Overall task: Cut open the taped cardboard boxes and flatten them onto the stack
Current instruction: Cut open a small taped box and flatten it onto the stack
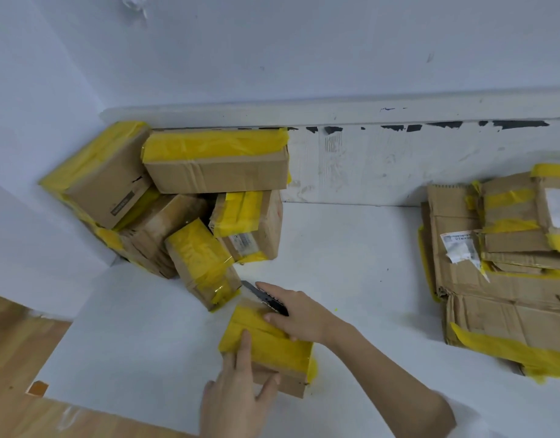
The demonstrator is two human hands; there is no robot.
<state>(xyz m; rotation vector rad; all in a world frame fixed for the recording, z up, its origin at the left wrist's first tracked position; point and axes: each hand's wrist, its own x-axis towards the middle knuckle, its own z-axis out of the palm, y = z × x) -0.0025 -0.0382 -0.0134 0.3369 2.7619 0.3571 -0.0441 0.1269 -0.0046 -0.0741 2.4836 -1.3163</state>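
Observation:
A small cardboard box (pixel 269 346) sealed with yellow tape lies on the white floor sheet in front of me. My left hand (pixel 240 396) holds its near end, index finger stretched along the taped top and thumb on the side. My right hand (pixel 299 314) grips a black utility knife (pixel 264 297), its blade at the box's far edge. A pile of taped boxes (pixel 190 197) fills the left corner. Flattened cardboard (pixel 506 263) is stacked at the right.
A white wall with a scuffed skirting board (pixel 335 112) runs along the back. The white floor sheet (pixel 351 248) lies open between pile and stack. Wooden flooring (pixel 19 358) shows at the lower left.

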